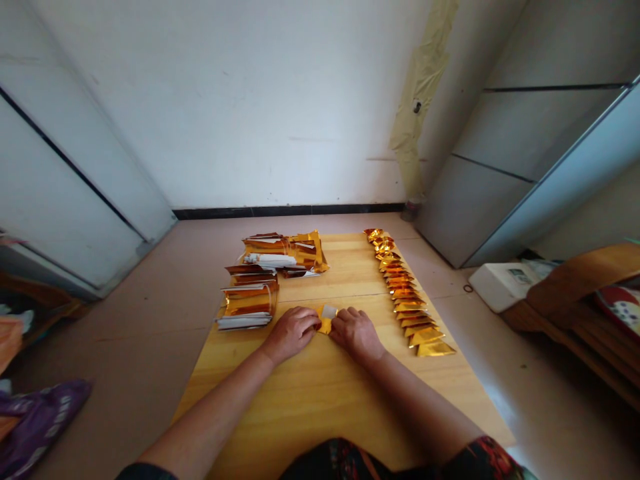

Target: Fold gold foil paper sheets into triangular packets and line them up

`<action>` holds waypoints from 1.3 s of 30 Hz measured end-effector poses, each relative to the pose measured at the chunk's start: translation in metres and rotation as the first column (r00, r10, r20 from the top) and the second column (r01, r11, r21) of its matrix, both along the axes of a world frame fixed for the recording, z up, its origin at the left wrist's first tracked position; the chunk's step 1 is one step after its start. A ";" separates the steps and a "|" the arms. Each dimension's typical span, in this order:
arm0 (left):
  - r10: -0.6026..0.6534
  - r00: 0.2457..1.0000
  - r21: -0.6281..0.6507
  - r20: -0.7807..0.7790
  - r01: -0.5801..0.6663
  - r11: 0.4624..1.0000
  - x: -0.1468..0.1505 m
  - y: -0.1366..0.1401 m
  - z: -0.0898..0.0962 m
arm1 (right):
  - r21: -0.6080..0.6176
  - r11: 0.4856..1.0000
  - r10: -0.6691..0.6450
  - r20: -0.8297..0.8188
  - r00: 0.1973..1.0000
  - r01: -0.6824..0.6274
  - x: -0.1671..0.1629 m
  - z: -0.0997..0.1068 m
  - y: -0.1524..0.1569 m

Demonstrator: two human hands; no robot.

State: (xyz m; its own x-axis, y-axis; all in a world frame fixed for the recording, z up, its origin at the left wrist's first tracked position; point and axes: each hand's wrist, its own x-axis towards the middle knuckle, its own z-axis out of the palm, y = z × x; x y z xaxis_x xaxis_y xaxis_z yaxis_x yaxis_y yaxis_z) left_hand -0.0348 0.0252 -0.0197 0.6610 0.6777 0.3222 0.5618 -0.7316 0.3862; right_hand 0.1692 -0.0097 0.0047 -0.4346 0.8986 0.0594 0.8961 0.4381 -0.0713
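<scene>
Between my two hands, a small piece of gold foil paper rests at the middle of the wooden board, part of its pale grey back showing. My left hand has its fingers closed on the paper's left side. From the right, my right hand pinches the other side, knuckles up. The fingertips are partly hidden behind the paper and the hands. Stacks of gold foil sheets with white backs lie beyond my left hand. To the right, folded gold foil pieces overlap in a long row.
The wooden board stands over a pinkish tiled floor, close to a white wall. Grey cabinets flank it at right. A white box and wooden furniture are farther right; a purple bag lies at lower left.
</scene>
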 end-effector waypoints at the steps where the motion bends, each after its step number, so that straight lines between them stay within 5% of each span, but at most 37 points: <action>1: -0.004 1.000 -0.010 0.001 0.004 1.000 -0.001 0.000 0.000 | 0.006 1.000 0.019 0.011 1.000 -0.019 0.000 -0.001 0.002; 12: 0.024 0.999 -0.005 0.026 -0.024 1.000 -0.001 0.002 -0.002 | 0.120 0.949 0.273 0.145 0.951 -0.291 0.005 0.000 0.006; 20: 0.012 0.999 0.047 -0.031 -0.010 0.999 0.001 0.001 0.003 | 0.086 0.922 0.359 0.175 0.917 -0.377 0.005 -0.001 0.010; 39: -0.006 0.997 0.185 -0.071 0.019 0.983 0.006 -0.003 0.005 | 0.191 0.952 0.215 0.137 0.967 -0.239 -0.002 -0.016 -0.005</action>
